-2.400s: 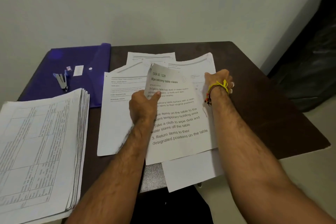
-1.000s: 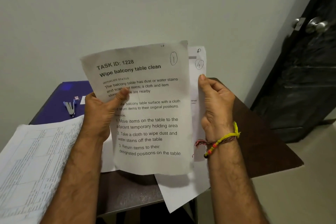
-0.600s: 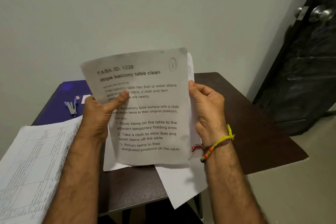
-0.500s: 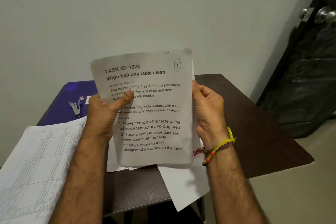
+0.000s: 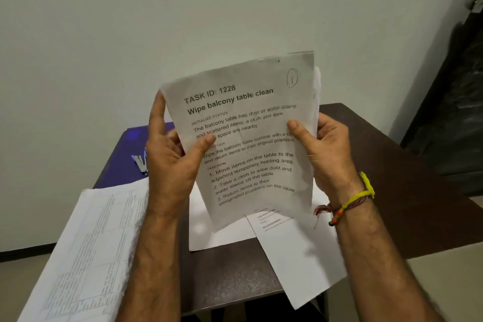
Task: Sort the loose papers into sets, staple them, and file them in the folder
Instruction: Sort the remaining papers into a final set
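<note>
While two hands are lifting a thin set of white printed sheets (image 5: 251, 144) mid-frame, left hand (image 5: 170, 165) pinching its left edge, right hand (image 5: 326, 154) pinching its right, one purple plastic folder (image 5: 128, 162) and one silver stapler (image 5: 141, 163) lying centre left, one thick paper stack (image 5: 88, 251) lower left, two loose white sheets (image 5: 295, 256) below centre.

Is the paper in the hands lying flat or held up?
Held up: both hands, left and right, grip the paper above the table.

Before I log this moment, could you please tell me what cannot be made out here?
- Sheets behind the front page: head view, front page covers them; count unknown.
- Stapler: left hand hides part.
- Folder: mostly behind hand and paper stack.
- Stack's print: too small.
- Door handle: cut by right edge.
</note>
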